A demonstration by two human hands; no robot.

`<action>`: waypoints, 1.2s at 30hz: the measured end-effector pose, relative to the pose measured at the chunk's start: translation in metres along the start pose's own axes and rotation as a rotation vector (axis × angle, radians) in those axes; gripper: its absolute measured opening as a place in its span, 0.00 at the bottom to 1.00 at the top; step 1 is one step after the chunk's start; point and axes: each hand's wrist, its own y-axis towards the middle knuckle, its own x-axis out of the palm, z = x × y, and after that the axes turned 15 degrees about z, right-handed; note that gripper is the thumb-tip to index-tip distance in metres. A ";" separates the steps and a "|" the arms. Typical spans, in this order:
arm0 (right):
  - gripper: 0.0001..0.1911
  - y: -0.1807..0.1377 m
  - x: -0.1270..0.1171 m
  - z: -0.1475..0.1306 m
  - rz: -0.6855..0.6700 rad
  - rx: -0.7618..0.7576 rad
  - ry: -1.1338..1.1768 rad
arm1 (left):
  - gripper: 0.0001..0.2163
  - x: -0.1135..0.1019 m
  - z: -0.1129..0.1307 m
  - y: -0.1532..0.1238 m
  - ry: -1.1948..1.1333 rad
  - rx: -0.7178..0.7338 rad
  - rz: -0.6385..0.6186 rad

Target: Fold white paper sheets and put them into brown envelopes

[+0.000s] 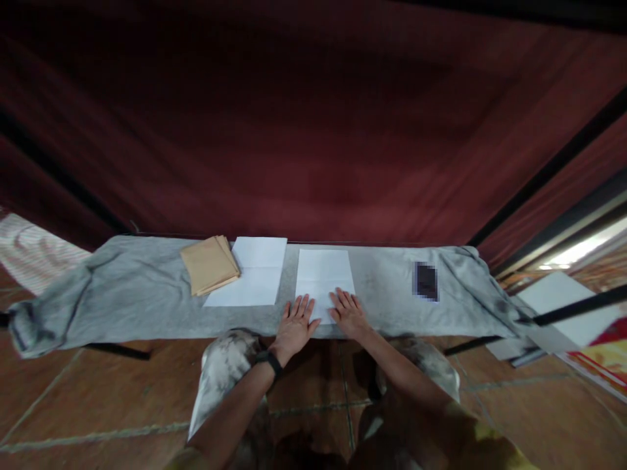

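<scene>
A white sheet of paper lies on a grey cloth that covers a low table. My left hand rests flat at the sheet's near left corner, fingers spread, with a black watch on the wrist. Fingers apart too, my right hand lies flat on the sheet's near right edge. Neither hand holds anything.
A second white sheet lies to the left, with a stack of tan envelopes overlapping it. A dark phone sits on the cloth to the right. A dark red curtain hangs behind. White boards lie on the tiled floor at right.
</scene>
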 end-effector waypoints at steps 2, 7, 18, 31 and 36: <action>0.26 0.008 -0.007 0.012 -0.079 0.006 0.034 | 0.25 -0.006 -0.004 0.000 -0.004 0.036 -0.038; 0.24 0.024 -0.015 0.056 -0.130 -0.054 0.165 | 0.24 -0.017 -0.012 0.006 -0.004 0.133 -0.161; 0.33 0.022 -0.018 0.097 -0.189 -0.099 0.237 | 0.28 -0.021 -0.009 0.012 0.058 0.189 -0.212; 0.28 0.028 -0.032 0.095 -0.090 -0.009 0.431 | 0.13 -0.065 -0.047 0.035 -0.676 -0.179 0.094; 0.15 0.046 -0.035 0.082 -0.097 0.235 0.423 | 0.18 -0.059 -0.053 0.063 -0.852 -0.480 0.260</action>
